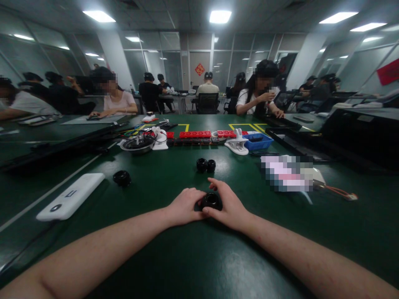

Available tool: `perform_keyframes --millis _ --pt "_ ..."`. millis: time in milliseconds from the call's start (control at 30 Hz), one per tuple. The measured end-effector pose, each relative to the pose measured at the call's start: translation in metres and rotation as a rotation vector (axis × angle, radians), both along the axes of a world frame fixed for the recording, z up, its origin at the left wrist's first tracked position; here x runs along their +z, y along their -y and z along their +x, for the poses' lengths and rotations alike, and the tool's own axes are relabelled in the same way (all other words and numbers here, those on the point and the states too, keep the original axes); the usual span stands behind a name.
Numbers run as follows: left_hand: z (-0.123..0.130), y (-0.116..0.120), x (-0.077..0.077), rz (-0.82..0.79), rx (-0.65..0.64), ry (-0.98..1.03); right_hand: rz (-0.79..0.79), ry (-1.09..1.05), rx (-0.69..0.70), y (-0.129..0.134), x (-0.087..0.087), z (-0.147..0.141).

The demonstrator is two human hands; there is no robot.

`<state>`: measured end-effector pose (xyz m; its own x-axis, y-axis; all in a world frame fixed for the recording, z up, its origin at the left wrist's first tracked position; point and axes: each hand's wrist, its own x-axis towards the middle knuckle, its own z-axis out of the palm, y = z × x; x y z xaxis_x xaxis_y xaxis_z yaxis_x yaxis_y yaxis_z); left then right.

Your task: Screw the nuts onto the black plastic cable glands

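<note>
The left hand (186,206) and right hand (231,206) meet around a black ring-shaped part (212,201) near the middle of the bench (199,257). The right hand is partly open, its fingers and thumb curved about the part; the left hand is loosely curled, its fingertips at the part's other side. Some fingertips are hidden, so whether the left hand presses on it or only touches it cannot be told. The part's lower edge is covered by the right thumb.

Just beyond the hands sit two more black parts (206,165), side by side; a single black part (121,178) lies off to the left, near a white device (71,196) whose cable runs out of view at the left. To the right is an item blurred by pixelation (286,173), its nature unreadable, with orange wires (338,190) beside it.

Farther back are a metal bowl (137,144) of dark contents too tangled to make out, two white clamps (237,143), red blocks (195,134) in a row and a blue tray (258,141). Across the bench, two people with pixelated faces sit, one at each side.
</note>
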<state>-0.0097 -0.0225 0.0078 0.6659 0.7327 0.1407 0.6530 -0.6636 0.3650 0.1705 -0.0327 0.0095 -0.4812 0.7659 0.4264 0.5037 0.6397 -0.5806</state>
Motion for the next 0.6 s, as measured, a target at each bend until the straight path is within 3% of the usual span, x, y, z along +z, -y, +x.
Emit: perform_keyframes --millis 133,367,600 --pt "0.0008 0.001 0.0024 -0.023 0.016 -0.018 0.007 0.039 0.013 -0.0001 0.0008 -0.0002" --pt "-0.0007 0.0007 0.001 -0.034 0.024 0.0 0.033 -0.01 0.25 0.0031 0.005 0.0036" --pt "-0.0002 0.0004 0.0004 0.007 0.006 -0.006 0.032 0.001 -0.031 -0.0009 -0.001 0.0004"
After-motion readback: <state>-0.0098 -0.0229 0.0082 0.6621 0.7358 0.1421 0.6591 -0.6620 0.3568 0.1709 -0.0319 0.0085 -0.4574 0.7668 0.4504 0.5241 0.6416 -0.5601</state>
